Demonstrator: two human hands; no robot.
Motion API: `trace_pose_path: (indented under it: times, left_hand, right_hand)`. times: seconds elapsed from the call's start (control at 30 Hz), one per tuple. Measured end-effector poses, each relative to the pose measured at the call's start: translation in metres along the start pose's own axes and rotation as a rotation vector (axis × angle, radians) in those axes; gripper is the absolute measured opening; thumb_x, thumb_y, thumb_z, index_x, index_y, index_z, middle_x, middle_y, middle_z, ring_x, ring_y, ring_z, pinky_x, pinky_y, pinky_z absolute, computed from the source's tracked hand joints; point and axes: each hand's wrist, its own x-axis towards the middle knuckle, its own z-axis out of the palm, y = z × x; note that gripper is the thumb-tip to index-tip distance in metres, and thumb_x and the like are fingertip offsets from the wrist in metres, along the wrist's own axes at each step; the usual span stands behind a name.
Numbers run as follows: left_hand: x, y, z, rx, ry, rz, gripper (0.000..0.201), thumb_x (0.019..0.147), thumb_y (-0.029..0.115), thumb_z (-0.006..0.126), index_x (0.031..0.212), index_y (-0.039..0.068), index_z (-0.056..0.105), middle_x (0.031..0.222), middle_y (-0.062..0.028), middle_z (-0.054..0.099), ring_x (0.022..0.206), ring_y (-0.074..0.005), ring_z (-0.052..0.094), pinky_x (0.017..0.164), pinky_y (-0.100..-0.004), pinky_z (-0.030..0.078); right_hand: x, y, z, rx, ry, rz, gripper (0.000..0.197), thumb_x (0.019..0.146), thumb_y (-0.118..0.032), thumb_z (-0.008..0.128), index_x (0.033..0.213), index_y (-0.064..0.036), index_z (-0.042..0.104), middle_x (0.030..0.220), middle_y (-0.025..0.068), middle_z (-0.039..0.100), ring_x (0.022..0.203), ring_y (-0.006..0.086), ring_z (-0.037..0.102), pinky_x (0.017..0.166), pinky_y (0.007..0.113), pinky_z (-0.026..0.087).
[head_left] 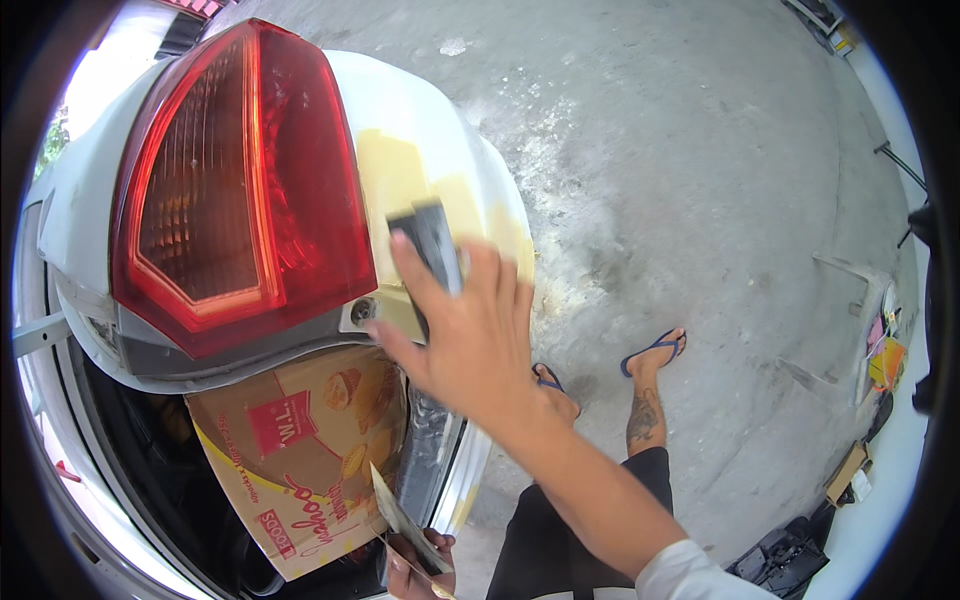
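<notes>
My right hand [478,340] presses a dark grey sanding block [436,248] flat on the pale car body panel [400,90], its fingers laid over the block and blurred by motion. Beneath and around the block are patches of yellowish body filler [392,165]. Low in the picture, my left hand [425,570] grips thin flat sheets [398,515], greyish with a pale edge; their exact kind cannot be made out. The large red tail light [250,190] sits just left of the block.
A printed brown cardboard box [310,450] lies in the opening below the tail light. My feet in sandals [655,352] stand on the grey concrete floor [720,150]. At the far right are a pale chair-like frame [855,285], a small open box [848,475] and black parts [785,555].
</notes>
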Motion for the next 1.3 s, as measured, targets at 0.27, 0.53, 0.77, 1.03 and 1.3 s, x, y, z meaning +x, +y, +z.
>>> trace_pose_path:
  times: [0.27,0.53,0.77,1.03,1.3]
  left_hand:
    - [-0.001,-0.010,0.003,-0.049,0.009,-0.059,0.021,0.097,0.037,0.063,0.090,0.018,0.056,0.119,0.0025,0.070,0.100,-0.0234,0.064,0.087,-0.0469,0.048]
    - [-0.001,-0.016,0.011,-0.002,-0.021,-0.075,0.024,0.096,0.040,0.063,0.090,0.018,0.056,0.118,-0.0003,0.070,0.101,-0.0249,0.065,0.088,-0.0486,0.047]
    - [0.002,-0.018,0.019,-0.064,0.014,-0.058,0.021,0.098,0.036,0.062,0.092,0.016,0.058,0.116,-0.0039,0.070,0.099,-0.0269,0.067,0.089,-0.0489,0.048]
    - [-0.002,-0.034,0.004,-0.081,-0.007,-0.089,0.022,0.098,0.034,0.063,0.092,0.014,0.057,0.111,-0.0081,0.070,0.101,-0.0287,0.067,0.091,-0.0490,0.051]
    - [-0.013,-0.020,-0.051,-0.076,0.135,-0.056,0.059,0.098,0.032,0.068,0.148,0.007,0.049,0.136,-0.0114,0.064,0.122,-0.0318,0.061,0.107,-0.0553,0.047]
  right_hand:
    - [-0.011,0.010,0.021,-0.095,0.019,-0.097,0.086,0.091,-0.055,0.068,0.161,-0.0151,0.038,0.173,0.0086,0.020,0.157,0.0475,0.010,0.117,0.073,0.010]
    - [-0.007,0.007,0.007,-0.072,-0.059,-0.117,0.091,0.088,-0.052,0.071,0.161,-0.0100,0.035,0.173,0.0063,0.021,0.156,0.0482,0.015,0.115,0.077,0.016]
    - [-0.004,0.004,0.012,-0.010,-0.074,-0.138,0.090,0.084,-0.040,0.077,0.160,-0.0107,0.037,0.172,0.0076,0.022,0.156,0.0470,0.015,0.116,0.074,0.019]
    - [-0.063,0.055,-0.032,0.100,-0.095,0.086,0.081,0.079,-0.005,0.061,0.157,-0.0013,0.038,0.166,0.0265,0.026,0.148,0.0501,0.034,0.122,0.056,0.028]
    - [-0.132,0.163,-0.050,0.026,-0.194,0.371,0.079,0.075,0.003,0.053,0.153,0.0049,0.040,0.149,0.0331,0.044,0.138,0.0487,0.045,0.116,0.046,0.036]
